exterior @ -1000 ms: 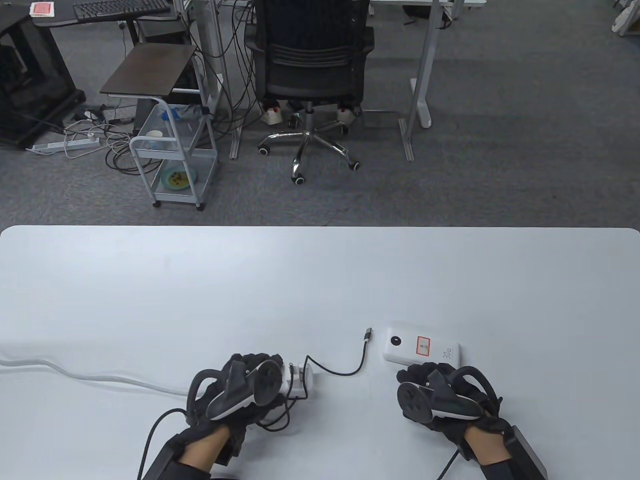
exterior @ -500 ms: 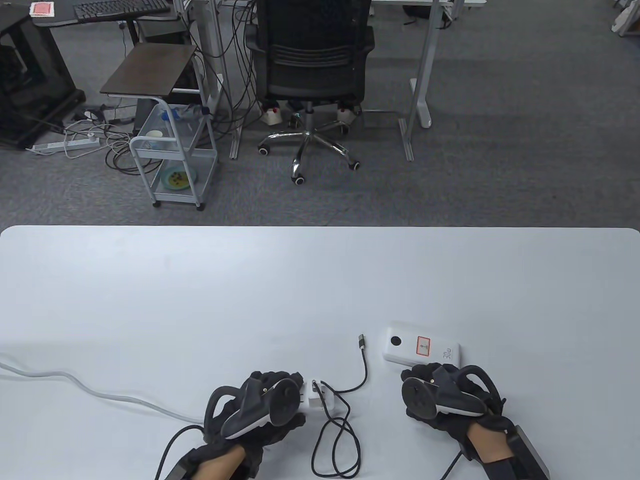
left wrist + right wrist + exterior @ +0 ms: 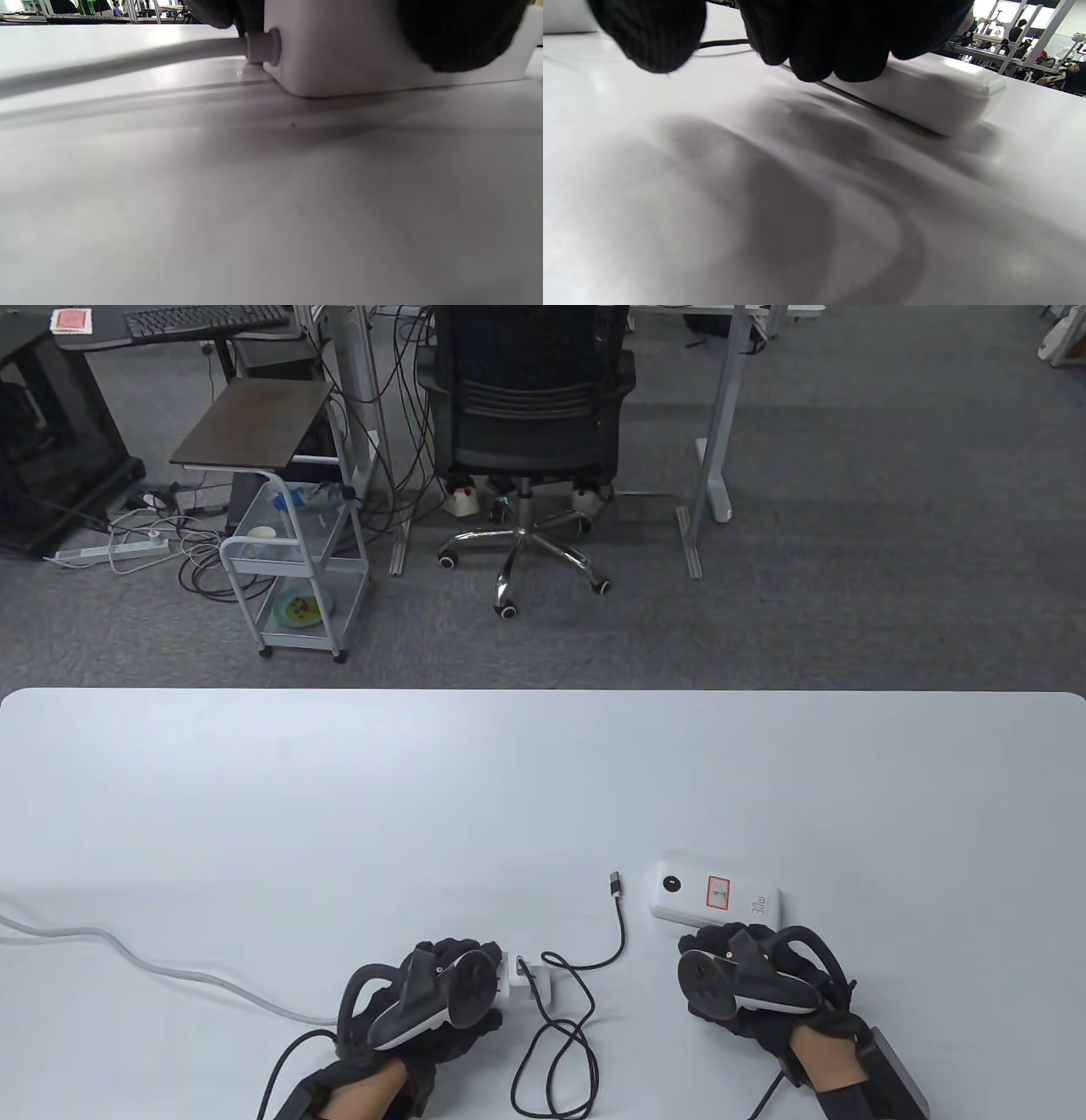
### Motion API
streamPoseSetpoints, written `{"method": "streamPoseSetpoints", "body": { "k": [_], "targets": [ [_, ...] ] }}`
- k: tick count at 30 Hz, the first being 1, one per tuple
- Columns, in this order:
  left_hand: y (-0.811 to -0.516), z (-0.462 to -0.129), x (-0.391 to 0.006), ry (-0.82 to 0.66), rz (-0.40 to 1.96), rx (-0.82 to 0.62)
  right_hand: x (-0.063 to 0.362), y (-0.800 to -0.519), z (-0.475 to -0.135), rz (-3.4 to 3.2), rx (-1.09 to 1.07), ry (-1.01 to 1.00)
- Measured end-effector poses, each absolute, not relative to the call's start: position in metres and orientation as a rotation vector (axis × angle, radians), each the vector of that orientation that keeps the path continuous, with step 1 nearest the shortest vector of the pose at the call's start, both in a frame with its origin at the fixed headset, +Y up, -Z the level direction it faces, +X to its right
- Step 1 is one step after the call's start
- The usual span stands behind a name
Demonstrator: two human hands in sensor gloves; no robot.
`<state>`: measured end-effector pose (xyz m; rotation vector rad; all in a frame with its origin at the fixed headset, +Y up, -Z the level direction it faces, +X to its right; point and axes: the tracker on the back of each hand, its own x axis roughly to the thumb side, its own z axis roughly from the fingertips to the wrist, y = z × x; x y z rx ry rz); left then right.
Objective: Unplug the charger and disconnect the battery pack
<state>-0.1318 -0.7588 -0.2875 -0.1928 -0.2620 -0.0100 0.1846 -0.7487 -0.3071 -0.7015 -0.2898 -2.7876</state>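
A smooth, matte white table (image 3: 543,780) with rounded corners fills the lower half of the table view, with grey carpet and a black mesh office chair (image 3: 528,407) beyond it. Near the front edge, the left hand (image 3: 433,997) in a black knit glove rests on a white plastic power strip (image 3: 339,46), its fingers curled over the boxy body; a thick grey cord (image 3: 170,967) trails left. The white charger (image 3: 526,976) sits at the strip's right end, just clear of the glove; whether it is seated in a socket cannot be told. Its thin black cable (image 3: 577,1010) loops to a free metal plug (image 3: 615,884) beside the slab-like white battery pack (image 3: 718,894). The right hand (image 3: 747,984) is curled loosely, gripping nothing, just below the pack.
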Motion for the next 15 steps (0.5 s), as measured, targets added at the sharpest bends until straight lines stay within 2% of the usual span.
{"method": "streamPoseSetpoints", "body": {
  "k": [15],
  "targets": [
    [-0.7589, -0.288, -0.1341, -0.263, 0.012, -0.199, 0.1856, -0.7514, -0.3087, -2.808, -0.692, -0.294]
  ]
}}
